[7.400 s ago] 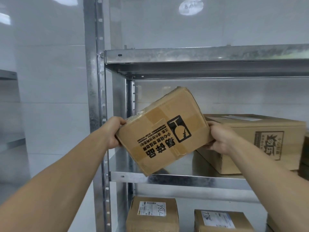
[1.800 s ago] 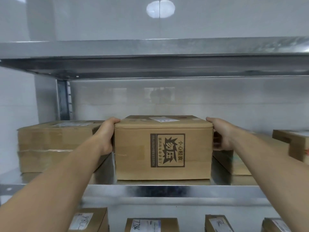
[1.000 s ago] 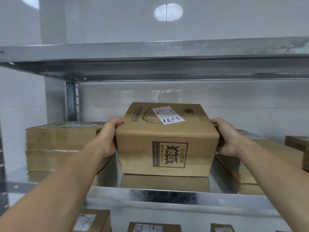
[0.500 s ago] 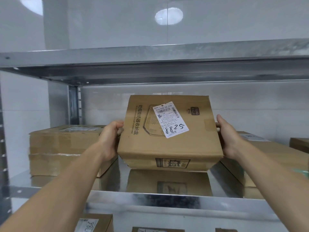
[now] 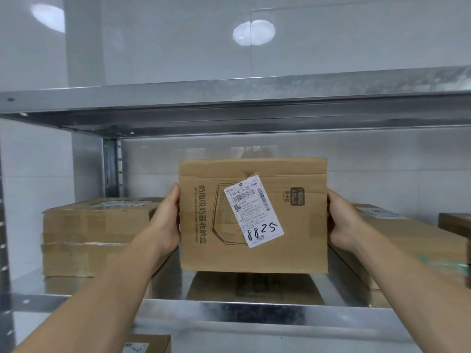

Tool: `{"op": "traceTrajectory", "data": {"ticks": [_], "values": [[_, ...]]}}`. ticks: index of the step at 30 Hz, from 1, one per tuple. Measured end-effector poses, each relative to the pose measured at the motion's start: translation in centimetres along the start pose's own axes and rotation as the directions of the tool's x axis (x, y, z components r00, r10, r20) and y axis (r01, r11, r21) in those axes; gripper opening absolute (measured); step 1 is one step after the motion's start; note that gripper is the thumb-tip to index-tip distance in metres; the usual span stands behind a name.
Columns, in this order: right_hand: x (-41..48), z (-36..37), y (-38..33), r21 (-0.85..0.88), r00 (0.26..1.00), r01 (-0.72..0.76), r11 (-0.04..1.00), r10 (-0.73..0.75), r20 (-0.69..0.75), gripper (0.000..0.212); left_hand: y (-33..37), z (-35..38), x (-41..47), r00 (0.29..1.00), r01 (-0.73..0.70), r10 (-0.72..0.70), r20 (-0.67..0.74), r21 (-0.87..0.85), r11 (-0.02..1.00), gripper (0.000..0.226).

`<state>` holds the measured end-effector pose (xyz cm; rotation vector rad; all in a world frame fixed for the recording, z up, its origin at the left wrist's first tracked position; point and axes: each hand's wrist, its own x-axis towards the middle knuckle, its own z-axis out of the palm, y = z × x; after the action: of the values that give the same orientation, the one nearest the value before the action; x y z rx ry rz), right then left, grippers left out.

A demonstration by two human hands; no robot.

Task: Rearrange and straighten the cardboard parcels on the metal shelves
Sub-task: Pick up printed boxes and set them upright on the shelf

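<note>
Left grip (image 5: 167, 221) and right grip (image 5: 341, 222) clasp the sides of the brown cardboard parcel (image 5: 293, 245); squeeze evenly, setting it square on the grey metal shelf (image 5: 254, 319).

Glossy white tiled wall (image 5: 356, 34) behind, round lamp glare (image 5: 253, 33) on it; galvanised upper shelf (image 5: 254, 98) crosses the view.

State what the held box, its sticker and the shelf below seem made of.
The held box looks like matte brown cardboard, creased at its flaps. Its sticker is probably white paper, printed and handwritten on. The shelf seems bare galvanised steel: grey, mirroring the box.
</note>
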<state>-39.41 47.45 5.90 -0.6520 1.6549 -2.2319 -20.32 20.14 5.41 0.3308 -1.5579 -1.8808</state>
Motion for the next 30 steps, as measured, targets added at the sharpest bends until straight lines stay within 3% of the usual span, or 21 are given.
{"op": "traceTrajectory", "data": {"ticks": [7,13,18,26,30], "values": [[0.0,0.3,0.0,0.049,0.997,-0.065,0.997,0.062,0.050,0.063,0.3,0.6,-0.7,0.999,-0.034,0.033,0.026,0.061,0.998,0.052],[0.2,0.0,-0.2,-0.103,0.996,-0.042,0.994,0.049,0.068,0.069,0.1,0.0,-0.6,0.999,-0.012,0.009,0.041,0.086,0.996,0.051],[0.5,-0.8,-0.6,-0.239,0.996,-0.078,0.968,0.088,0.029,0.053,0.5,-0.6,-0.5,1.000,0.021,-0.022,0.009,0.151,0.988,0.054],[0.5,-1.6,-0.7,-0.192,0.995,-0.079,0.978,0.090,0.052,0.053,0.8,-0.7,-0.3,1.000,0.026,-0.025,-0.015,0.130,0.991,0.039],[0.5,-2.3,-0.8,-0.139,0.992,-0.092,0.986,0.103,0.078,0.035,0.9,-0.6,-0.7,0.998,0.024,-0.018,-0.061,0.104,0.994,0.040]]}}
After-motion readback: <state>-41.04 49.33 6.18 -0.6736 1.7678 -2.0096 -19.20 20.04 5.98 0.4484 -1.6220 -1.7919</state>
